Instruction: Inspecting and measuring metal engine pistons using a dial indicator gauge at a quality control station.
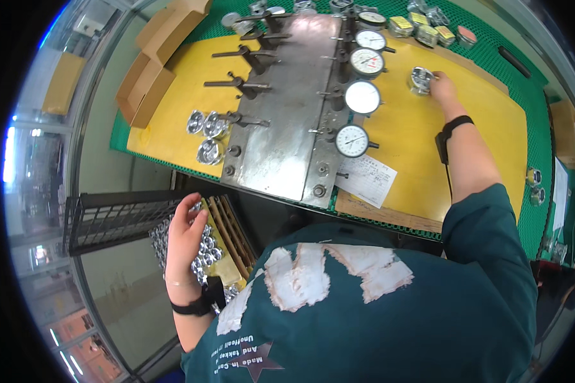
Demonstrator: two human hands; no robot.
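Note:
On the right of the yellow mat, my right hand (444, 88) has its fingers closed on the edge of a shiny metal piston (420, 81). My left hand (185, 237) hangs low on the left, over a box of several shiny pistons (209, 246). Its fingers are slightly curved, with a gap to the thumb, and they look free of any part. Between my hands lies a steel plate fixture (284, 115) with clamps along its left side. White dial gauges, among them the nearest dial gauge (352, 140), line its right side.
Three pistons (209, 151) stand left of the fixture. A handwritten paper (367, 180) lies by its front right corner. An open cardboard box (144, 89) sits at the back left. Yellow-topped parts (428, 35) stand at the back right. A black mesh rack (121, 220) is left of the piston box.

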